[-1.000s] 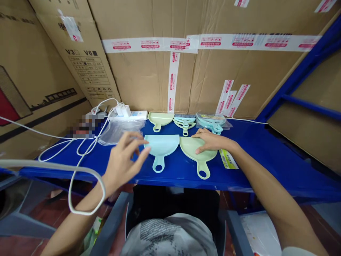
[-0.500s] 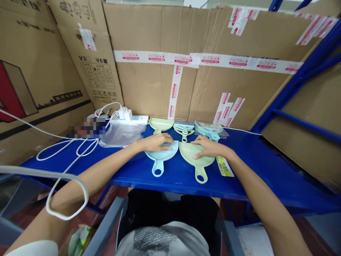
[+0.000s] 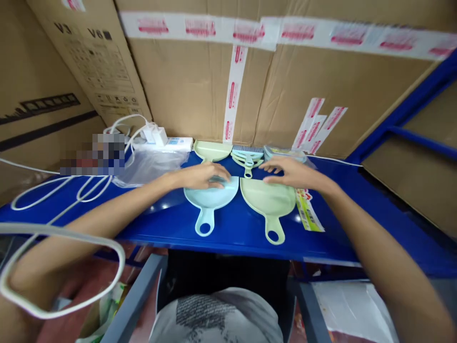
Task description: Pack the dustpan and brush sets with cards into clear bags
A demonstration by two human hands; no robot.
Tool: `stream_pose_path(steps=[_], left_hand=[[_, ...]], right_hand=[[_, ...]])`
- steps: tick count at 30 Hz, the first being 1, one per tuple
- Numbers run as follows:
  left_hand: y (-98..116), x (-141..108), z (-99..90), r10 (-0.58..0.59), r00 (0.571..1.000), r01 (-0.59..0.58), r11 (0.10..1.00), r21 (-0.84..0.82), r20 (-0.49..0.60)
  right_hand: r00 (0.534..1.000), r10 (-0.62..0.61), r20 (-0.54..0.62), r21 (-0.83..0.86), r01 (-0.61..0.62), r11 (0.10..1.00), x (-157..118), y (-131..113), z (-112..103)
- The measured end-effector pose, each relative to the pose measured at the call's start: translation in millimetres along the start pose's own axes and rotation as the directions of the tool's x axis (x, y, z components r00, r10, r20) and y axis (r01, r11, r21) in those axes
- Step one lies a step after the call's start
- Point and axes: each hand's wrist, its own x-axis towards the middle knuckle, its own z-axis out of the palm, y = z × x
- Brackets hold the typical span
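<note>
A light blue dustpan (image 3: 214,199) and a pale green dustpan (image 3: 273,200) lie side by side on the blue table, handles toward me. My left hand (image 3: 205,175) is over the blue one's far left part, fingers apart and curved; whether the fingertips touch it I cannot tell. Above the green pan's far right edge hovers my right hand (image 3: 294,172), its fingers spread and nothing in them. Behind the pans are another green dustpan (image 3: 212,150), a small stack of a blue brush (image 3: 249,155) with green pieces, and a bagged blue set (image 3: 283,152), partly hidden by my right hand.
A yellow-green label card (image 3: 310,214) lies right of the green pan. At the left are a clear plastic bag (image 3: 152,166), a power strip (image 3: 181,144) and looping white cables (image 3: 87,190). Cardboard (image 3: 193,90) walls the back; a blue metal frame (image 3: 403,107) stands right.
My right hand has lifted off the green dustpan and shifted right and away from me. My left hand stays over the blue dustpan. The camera view has tilted down and come closer.
</note>
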Motion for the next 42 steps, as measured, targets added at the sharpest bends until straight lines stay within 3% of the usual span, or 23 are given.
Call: stream_pose_path(steps=[3, 7, 10, 12, 17, 21, 26, 32, 37, 42], left_hand=[[2, 6, -12.1, 0.009, 0.999, -0.010, 1.000, -0.004, -0.030], [4, 23, -45.5, -0.078, 0.995, 0.071, 0.990, -0.125, -0.056], [4, 36, -74.8, -0.201, 0.974, 0.175, 0.960, -0.217, -0.102], [1, 41, -90.1, -0.220, 0.967, 0.189, 0.957, -0.222, -0.127], [-13, 51, -104.4, -0.204, 0.959, 0.172, 0.971, -0.169, -0.195], [-17, 43, -96.8, -0.184, 0.950, 0.175, 0.983, -0.057, -0.250], [-20, 9, -74.3, -0.174, 0.913, 0.225, 0.969, 0.100, -0.369], [-28, -30, -35.5, -0.020, 0.915, 0.210, 0.876, 0.434, -0.402], [-38, -46, -13.2, 0.038, 0.940, 0.156, 0.835, 0.527, -0.339], [-32, -43, -14.8, 0.011, 0.918, 0.189, 0.868, 0.460, -0.397]], right_hand=[[0.983, -0.036, -0.181, -0.076, 0.023, 0.997, 22, -5, -3], [0.997, -0.079, -0.020, -0.268, 0.071, 0.961, 48, -8, 14], [0.995, -0.078, 0.064, -0.392, 0.096, 0.915, 49, -6, 28], [0.992, -0.096, 0.076, -0.410, 0.119, 0.904, 46, -2, 33], [0.978, -0.170, 0.118, -0.387, 0.203, 0.900, 57, 4, 21], [0.965, -0.222, 0.138, -0.268, 0.252, 0.930, 78, 0, 7], [0.963, -0.226, 0.147, -0.199, 0.252, 0.947, 81, -9, 7], [0.956, -0.209, 0.205, -0.183, 0.247, 0.951, 84, -9, 6], [0.980, -0.162, 0.113, 0.086, 0.153, 0.984, 90, -4, -8], [0.989, -0.124, -0.084, 0.058, 0.129, 0.990, 88, 0, -21]])
